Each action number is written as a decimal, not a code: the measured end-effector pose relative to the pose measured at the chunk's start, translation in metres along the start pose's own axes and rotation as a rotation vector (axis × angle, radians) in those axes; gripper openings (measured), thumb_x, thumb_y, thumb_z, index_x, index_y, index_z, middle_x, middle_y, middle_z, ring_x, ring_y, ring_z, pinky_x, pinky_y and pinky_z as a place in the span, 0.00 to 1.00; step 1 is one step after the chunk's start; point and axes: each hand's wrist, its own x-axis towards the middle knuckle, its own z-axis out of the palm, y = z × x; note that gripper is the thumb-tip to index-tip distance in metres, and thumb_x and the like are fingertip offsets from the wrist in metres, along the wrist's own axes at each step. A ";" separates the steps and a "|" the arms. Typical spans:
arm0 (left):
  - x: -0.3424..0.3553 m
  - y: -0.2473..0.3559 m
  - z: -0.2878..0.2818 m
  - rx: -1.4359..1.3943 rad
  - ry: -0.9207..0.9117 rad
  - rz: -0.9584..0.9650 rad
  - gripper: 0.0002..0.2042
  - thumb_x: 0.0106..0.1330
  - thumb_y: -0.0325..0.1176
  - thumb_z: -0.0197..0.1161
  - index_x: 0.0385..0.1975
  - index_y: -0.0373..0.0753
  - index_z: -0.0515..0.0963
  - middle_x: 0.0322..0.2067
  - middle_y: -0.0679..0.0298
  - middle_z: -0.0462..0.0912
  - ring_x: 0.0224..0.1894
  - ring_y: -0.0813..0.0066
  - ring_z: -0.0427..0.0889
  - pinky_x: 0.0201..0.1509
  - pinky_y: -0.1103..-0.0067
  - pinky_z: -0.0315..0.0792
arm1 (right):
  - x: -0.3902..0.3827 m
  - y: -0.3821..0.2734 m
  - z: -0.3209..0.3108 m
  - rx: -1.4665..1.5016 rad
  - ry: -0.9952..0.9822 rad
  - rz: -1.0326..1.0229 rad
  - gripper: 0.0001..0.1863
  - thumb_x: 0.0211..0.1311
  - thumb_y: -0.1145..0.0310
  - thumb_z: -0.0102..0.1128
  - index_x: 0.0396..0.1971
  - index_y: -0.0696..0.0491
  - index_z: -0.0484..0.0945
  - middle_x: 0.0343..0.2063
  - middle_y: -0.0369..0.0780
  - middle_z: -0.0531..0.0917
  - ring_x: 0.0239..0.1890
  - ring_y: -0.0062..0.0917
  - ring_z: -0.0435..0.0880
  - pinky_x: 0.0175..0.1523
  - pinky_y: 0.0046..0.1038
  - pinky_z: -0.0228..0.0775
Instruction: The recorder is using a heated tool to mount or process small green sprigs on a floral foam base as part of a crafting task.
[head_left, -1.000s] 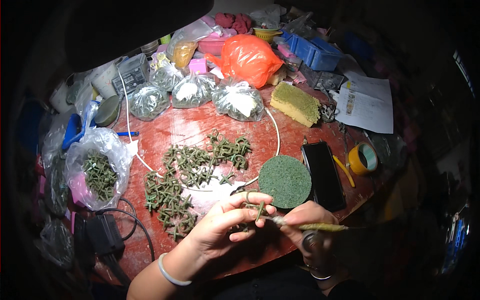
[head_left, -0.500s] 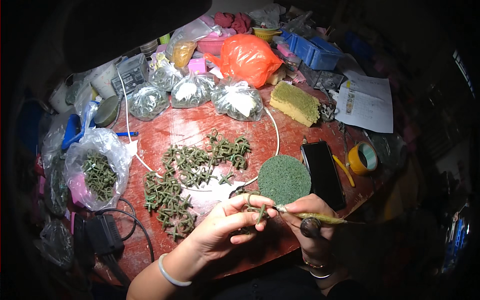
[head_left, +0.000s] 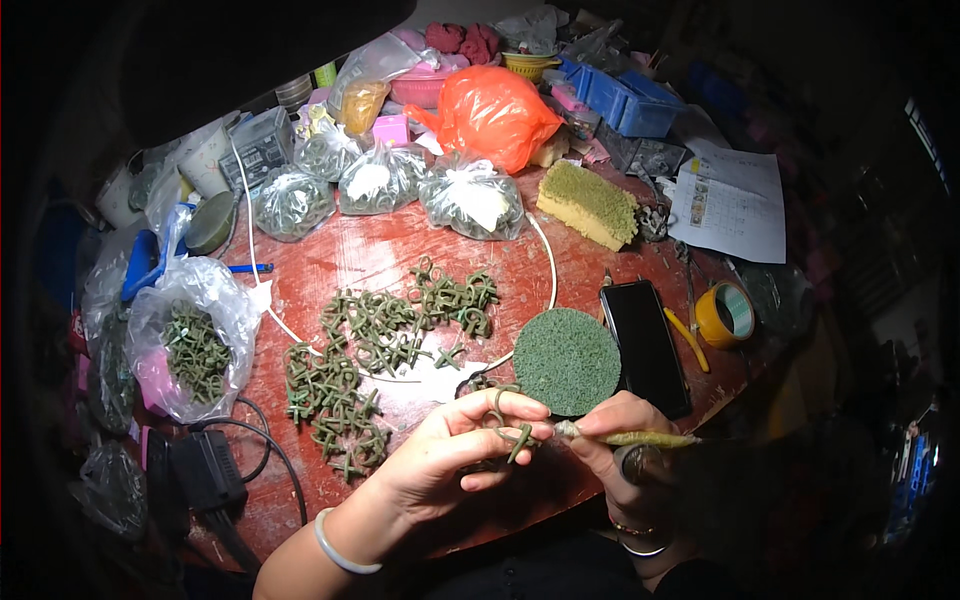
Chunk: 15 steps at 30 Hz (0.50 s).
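Note:
My left hand [head_left: 450,440] pinches a small olive-green ring-like piece with a cross-shaped part [head_left: 519,440]. Its fingers are bent around the piece. Close to it, my right hand [head_left: 620,440] grips a slim tool with a yellow-green handle [head_left: 650,438] and a whitish tip. That tip sits just right of the left fingertips, apart from the green piece. A dark rounded thing [head_left: 643,464] lies against the right fingers; I cannot tell what it is. A round, rough green pad [head_left: 567,362] lies just beyond the hands. Many similar green pieces [head_left: 335,405] are heaped left of it.
An open plastic bag [head_left: 197,350] of green pieces stands at left, near a black adapter [head_left: 208,468]. Tied bags [head_left: 472,200] and an orange bag [head_left: 497,120] line the back. A sponge [head_left: 588,205], a phone [head_left: 645,345] and a tape roll [head_left: 724,313] lie right.
The right hand has drawn slightly back, and the tool tip has parted from the left fingertips. The green piece has tilted a little in my left hand.

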 end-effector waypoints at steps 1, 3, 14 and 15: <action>0.000 0.000 0.000 0.006 0.015 0.005 0.15 0.65 0.22 0.57 0.52 0.33 0.71 0.44 0.59 0.79 0.37 0.82 0.77 0.22 0.93 0.64 | 0.004 0.000 0.001 -0.044 -0.006 -0.043 0.12 0.49 0.82 0.69 0.33 0.55 0.79 0.26 0.39 0.81 0.29 0.22 0.81 0.34 0.21 0.72; 0.000 0.000 0.003 0.012 0.032 0.011 0.15 0.65 0.22 0.57 0.51 0.33 0.71 0.44 0.59 0.80 0.37 0.82 0.77 0.22 0.93 0.64 | -0.001 0.004 0.004 0.025 0.013 -0.025 0.12 0.49 0.82 0.69 0.33 0.55 0.79 0.27 0.39 0.81 0.29 0.22 0.81 0.34 0.21 0.72; 0.003 -0.005 0.002 0.292 0.143 0.093 0.14 0.64 0.27 0.60 0.49 0.36 0.71 0.41 0.62 0.80 0.37 0.85 0.77 0.25 0.91 0.64 | -0.002 0.001 0.008 -0.030 -0.010 0.009 0.12 0.60 0.82 0.60 0.44 0.61 0.74 0.36 0.44 0.84 0.41 0.25 0.84 0.47 0.24 0.76; 0.000 -0.005 0.000 0.303 0.119 0.141 0.14 0.63 0.27 0.62 0.47 0.36 0.71 0.40 0.65 0.80 0.37 0.87 0.77 0.25 0.91 0.65 | 0.001 0.000 0.011 -0.008 -0.057 -0.013 0.12 0.60 0.82 0.60 0.44 0.61 0.74 0.36 0.44 0.84 0.42 0.25 0.84 0.48 0.24 0.76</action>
